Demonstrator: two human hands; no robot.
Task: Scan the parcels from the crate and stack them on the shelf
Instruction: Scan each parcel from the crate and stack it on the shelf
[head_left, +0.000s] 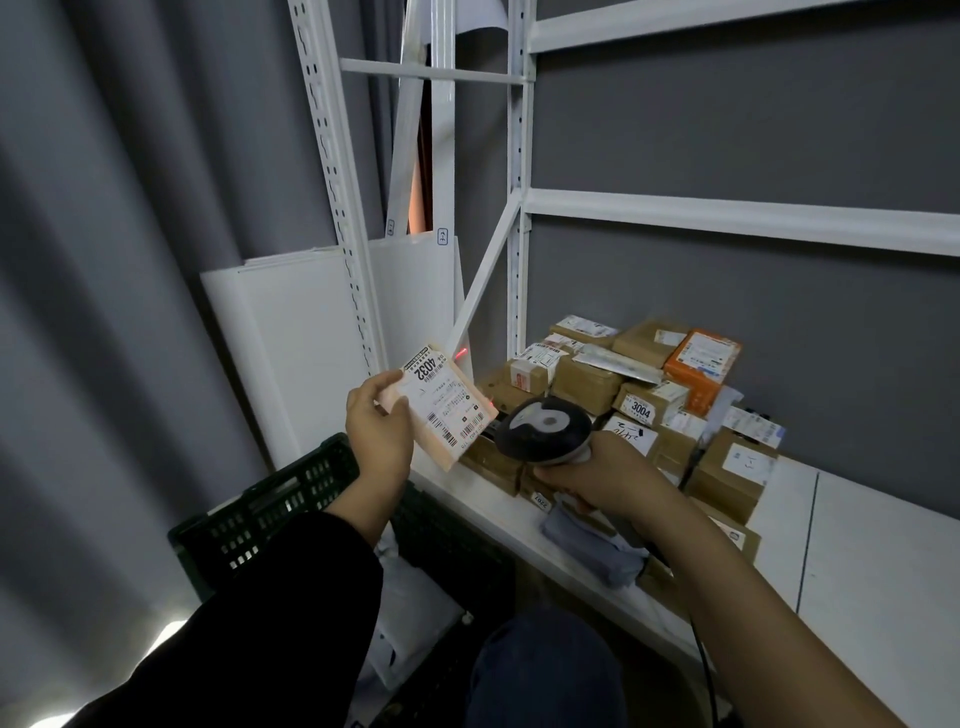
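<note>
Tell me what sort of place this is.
Probably a parcel depot or stockroom: a white metal shelf piled with labelled parcels, a scanner in the right hand aimed at a parcel in the left hand, and a black crate.

"4032" on held parcel; "3004" on stacked parcel

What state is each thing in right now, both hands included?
left hand, holding the parcel by its edge
right hand, gripping the scanner
parcel, lifted, label facing the scanner
scanner, aimed at the parcel, red light on
pile, stacked on the shelf
crate, open-topped, low beside the shelf
</note>
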